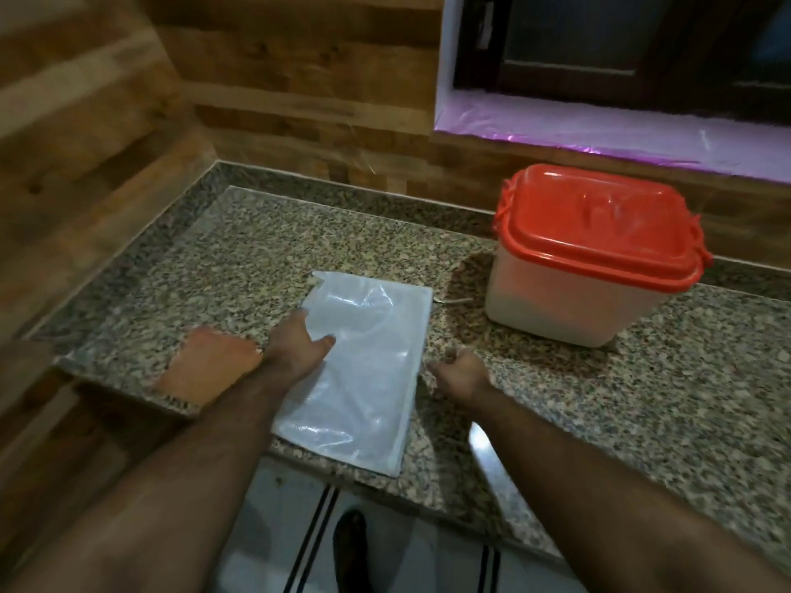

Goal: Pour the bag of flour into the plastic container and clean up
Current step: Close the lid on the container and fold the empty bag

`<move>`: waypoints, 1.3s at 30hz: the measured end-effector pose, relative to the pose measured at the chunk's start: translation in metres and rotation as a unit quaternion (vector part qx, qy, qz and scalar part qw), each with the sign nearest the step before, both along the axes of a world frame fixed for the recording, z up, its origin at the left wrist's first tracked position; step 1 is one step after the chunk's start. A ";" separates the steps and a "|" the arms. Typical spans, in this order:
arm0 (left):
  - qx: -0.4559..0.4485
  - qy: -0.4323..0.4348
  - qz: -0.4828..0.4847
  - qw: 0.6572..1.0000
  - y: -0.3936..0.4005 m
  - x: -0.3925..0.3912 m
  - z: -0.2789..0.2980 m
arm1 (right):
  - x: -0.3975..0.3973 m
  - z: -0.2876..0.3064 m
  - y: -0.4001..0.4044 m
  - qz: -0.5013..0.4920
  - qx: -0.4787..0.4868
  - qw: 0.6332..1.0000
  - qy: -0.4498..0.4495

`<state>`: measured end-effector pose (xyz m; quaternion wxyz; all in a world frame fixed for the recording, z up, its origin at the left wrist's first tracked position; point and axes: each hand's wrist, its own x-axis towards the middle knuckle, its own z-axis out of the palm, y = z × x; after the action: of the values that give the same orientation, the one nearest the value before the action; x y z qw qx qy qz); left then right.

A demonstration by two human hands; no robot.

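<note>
An emptied, flattened clear plastic flour bag (364,370) lies on the granite counter (642,400), its near corner hanging over the front edge. My left hand (297,342) rests flat on the bag's left side, fingers spread. Just off the bag's right edge, my right hand (460,374) is curled with its fingers closed; whether it pinches the bag's edge I cannot tell. The translucent plastic container (573,297) stands at the right back, holding white flour, with its red lid (599,224) on top.
An orange cloth (209,370) lies at the counter's left front corner beside my left forearm. A thin string (451,300) lies between bag and container. Wood-panelled walls close the back and left. A window sill covered in purple film (599,130) runs above the container.
</note>
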<state>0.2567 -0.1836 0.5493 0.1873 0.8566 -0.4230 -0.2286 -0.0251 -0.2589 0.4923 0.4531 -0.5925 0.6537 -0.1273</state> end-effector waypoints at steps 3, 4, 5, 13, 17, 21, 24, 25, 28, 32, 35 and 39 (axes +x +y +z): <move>0.005 0.034 0.015 0.999 -0.019 0.042 -0.016 | 0.018 -0.006 -0.017 -0.040 0.017 0.999 0.007; 0.016 0.033 0.019 0.999 -0.026 0.056 -0.027 | 0.024 -0.003 -0.019 -0.045 0.010 0.999 0.008; 0.025 0.035 0.025 0.999 -0.033 0.066 -0.033 | 0.031 -0.002 -0.020 -0.050 0.006 0.999 0.013; 0.010 0.286 0.055 0.957 -0.055 0.099 -0.040 | 0.070 0.002 -0.026 -0.139 0.097 0.982 -0.085; -0.005 0.330 0.029 0.943 -0.060 0.113 -0.047 | 0.068 -0.004 -0.031 -0.142 0.116 0.978 -0.102; 0.011 0.356 0.000 0.934 -0.065 0.119 -0.055 | 0.067 -0.002 -0.036 -0.131 0.091 0.979 -0.129; -0.004 0.370 -0.009 0.929 -0.066 0.119 -0.058 | 0.067 0.001 -0.040 -0.159 0.050 0.970 -0.174; -0.013 0.376 -0.011 0.927 -0.066 0.120 -0.059 | 0.067 0.000 -0.042 -0.184 0.035 0.963 -0.195; -0.024 0.391 -0.014 0.920 -0.065 0.124 -0.063 | 0.058 -0.009 -0.038 -0.205 -0.001 0.951 -0.233; -0.053 0.460 -0.008 0.886 -0.051 0.136 -0.059 | 0.038 -0.002 -0.022 -0.084 0.015 0.976 -0.199; 0.006 0.497 0.032 0.867 -0.047 0.122 -0.072 | 0.034 0.003 -0.009 0.075 -0.044 0.987 -0.135; 0.001 0.463 0.001 0.886 -0.035 0.110 -0.068 | 0.037 -0.001 0.008 0.152 -0.163 0.973 -0.053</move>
<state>0.3672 -0.2185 0.4810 0.3614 0.6541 -0.2871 -0.5993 0.0118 -0.2514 0.4912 0.3984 -0.7434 0.5011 -0.1935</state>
